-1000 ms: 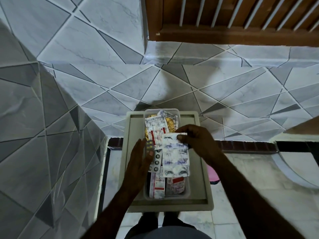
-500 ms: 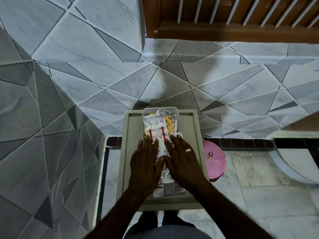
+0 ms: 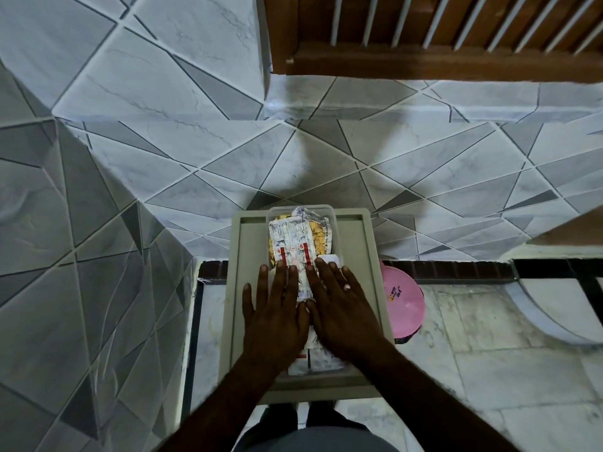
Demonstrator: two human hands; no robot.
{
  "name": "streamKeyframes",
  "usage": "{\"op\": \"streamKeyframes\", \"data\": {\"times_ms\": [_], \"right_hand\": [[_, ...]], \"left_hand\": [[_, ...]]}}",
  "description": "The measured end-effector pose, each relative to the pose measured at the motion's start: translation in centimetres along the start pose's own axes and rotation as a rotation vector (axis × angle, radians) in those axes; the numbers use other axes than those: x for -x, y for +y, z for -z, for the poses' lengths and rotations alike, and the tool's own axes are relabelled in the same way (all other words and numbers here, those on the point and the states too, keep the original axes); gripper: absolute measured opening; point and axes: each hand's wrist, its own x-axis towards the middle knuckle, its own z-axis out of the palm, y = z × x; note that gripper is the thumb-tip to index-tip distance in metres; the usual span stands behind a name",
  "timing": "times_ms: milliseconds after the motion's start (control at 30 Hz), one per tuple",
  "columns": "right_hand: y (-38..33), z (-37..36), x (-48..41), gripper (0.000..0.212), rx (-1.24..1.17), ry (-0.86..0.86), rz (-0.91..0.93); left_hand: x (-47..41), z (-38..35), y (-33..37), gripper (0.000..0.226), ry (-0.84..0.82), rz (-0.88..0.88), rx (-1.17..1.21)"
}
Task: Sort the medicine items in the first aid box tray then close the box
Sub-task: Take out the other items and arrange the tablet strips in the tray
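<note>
Foil blister strips [image 3: 293, 249] overfill clear tray [image 3: 332, 213]; both hands, left hand [image 3: 275, 316] and right hand [image 3: 342, 316], press flat, fingers spread; 12 o'clock strips may spring up, jamming the lid.

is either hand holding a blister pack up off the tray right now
No, the left hand and right hand both lie flat, palms down, on the blister packs in the tray.

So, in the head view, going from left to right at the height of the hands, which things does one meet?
Grey box → left hand → medicine strips in the tray → right hand → pink round lid on the floor.
</note>
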Motion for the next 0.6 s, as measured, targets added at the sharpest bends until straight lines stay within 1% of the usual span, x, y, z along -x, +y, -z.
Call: {"op": "streamKeyframes", "data": {"times_ms": [200,300,400,467,500,533,600], "right_hand": [[-0.2,0.6,0.0,0.062,0.013,-0.032,-0.051],[-0.2,0.8,0.1,0.063,-0.014,-0.033,-0.073],[-0.1,1.5,0.6,0.062,-0.076,0.024,-0.074],[0.4,2.1,1.2,0.060,-0.184,0.075,-0.106],[0.6,2.5,1.4,0.059,-0.289,0.082,-0.177],[1.1,2.9,1.5,0.058,-0.423,0.061,-0.288],[2.1,3.2,1.8,0.057,-0.654,0.042,-0.497]], "left_hand": [[-0.3,0.0,-0.8,0.069,0.005,-0.047,0.035],[-0.4,0.0,-0.9,0.072,-0.011,-0.035,0.091],[-0.4,0.1,-0.9,0.073,-0.004,-0.051,0.172],[-0.3,0.7,-1.0,0.072,0.028,-0.070,0.263],[-0.1,0.9,-1.2,0.071,0.060,-0.080,0.306],[0.0,1.0,-1.5,0.070,0.097,-0.078,0.351],[0.3,1.1,-2.4,0.072,0.129,-0.014,0.449]]}}
